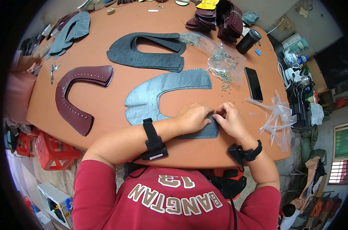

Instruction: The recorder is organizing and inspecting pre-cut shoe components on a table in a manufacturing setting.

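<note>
A grey U-shaped leather piece (164,92) lies flat on the orange table (105,99) in front of me. My left hand (194,117) rests on its near arm and pinches the edge. My right hand (230,118) meets it fingertip to fingertip at that same edge, pinching something too small to make out. Loose small metal studs (225,86) lie just beyond my hands. Both wrists carry black strapped devices.
A clear bag of metal studs (220,57), a black phone (253,83) and clear plastic scraps (277,119) lie to the right. A dark grey stack (147,51), a maroon U-shaped piece (72,97), grey pieces (70,32) and dark stacks (216,17) sit farther off. Red stools (53,151) stand below left.
</note>
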Tool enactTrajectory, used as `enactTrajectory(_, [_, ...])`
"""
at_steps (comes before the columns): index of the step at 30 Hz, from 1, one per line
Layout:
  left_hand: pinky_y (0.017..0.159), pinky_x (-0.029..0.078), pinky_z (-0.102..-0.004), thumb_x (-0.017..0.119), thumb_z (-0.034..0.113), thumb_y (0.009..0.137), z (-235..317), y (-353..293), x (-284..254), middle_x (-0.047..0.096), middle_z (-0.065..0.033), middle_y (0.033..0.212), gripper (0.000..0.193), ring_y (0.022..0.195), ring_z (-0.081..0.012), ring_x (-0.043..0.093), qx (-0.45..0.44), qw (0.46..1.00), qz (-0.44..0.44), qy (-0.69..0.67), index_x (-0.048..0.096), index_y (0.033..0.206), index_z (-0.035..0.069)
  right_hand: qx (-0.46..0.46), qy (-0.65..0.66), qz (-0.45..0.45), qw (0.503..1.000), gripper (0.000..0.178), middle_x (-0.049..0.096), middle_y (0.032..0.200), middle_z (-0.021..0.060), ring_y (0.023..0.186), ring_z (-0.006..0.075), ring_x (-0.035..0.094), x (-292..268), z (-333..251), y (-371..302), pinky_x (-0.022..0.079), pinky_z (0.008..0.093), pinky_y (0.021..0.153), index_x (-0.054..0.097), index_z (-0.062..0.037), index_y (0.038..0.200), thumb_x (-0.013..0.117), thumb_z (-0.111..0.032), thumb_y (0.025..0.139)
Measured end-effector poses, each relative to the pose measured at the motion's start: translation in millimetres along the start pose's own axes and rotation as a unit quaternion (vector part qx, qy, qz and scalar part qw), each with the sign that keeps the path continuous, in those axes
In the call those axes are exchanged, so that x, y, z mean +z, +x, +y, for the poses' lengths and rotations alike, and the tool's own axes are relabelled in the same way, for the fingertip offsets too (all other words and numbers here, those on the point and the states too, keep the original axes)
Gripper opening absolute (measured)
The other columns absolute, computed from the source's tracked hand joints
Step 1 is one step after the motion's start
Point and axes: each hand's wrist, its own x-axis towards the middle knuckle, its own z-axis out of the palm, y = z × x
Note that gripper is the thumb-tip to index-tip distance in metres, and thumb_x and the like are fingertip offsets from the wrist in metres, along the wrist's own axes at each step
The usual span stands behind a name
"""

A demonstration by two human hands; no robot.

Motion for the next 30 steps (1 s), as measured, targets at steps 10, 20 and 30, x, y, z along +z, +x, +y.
enactTrajectory(10, [0.07,0.049,-0.041,0.071,0.016,0.075,0.0,0.1,-1.9,0.065,-0.0132,0.084,0.037,0.079,-0.031,0.063,-0.009,1.0,-0.01,-0.005,0.063,0.111,0.008,-0.046,-0.012,-0.019,0.999,0.018,0.06,0.08,0.0107,0.077,0.0287,0.06,-4.1,-1.5,-2.0,0.048,0.0375,0.068,0.069,-0.0058,0.091,0.069,-0.011,0.074])
enactTrajectory(20, [0.069,0.049,-0.0404,0.071,0.016,0.075,-0.4,0.4,-1.1,0.065,-0.0124,0.083,0.032,0.078,-0.0304,0.063,0.0,1.0,-0.005,-0.012,0.063,0.105,0.008,-0.095,-0.051,-0.003,0.994,0.007,0.06,0.082,0.0116,0.083,0.0315,0.059,-5.6,-6.6,-3.4,0.046,0.0406,0.072,0.065,-0.0039,0.08,0.067,-0.007,0.074])
enactTrajectory(30, [0.068,0.05,-0.0395,0.071,0.016,0.075,2.4,-1.0,-2.3,0.064,-0.0109,0.083,0.025,0.078,-0.0293,0.063,-0.037,0.997,0.02,-0.067,0.063,0.098,0.008,0.007,0.142,-0.116,0.983,0.008,0.063,0.079,0.0086,0.073,0.0193,0.059,-11.7,-14.2,-6.8,0.047,0.0329,0.068,0.06,-0.0006,0.081,0.06,-0.008,0.084])
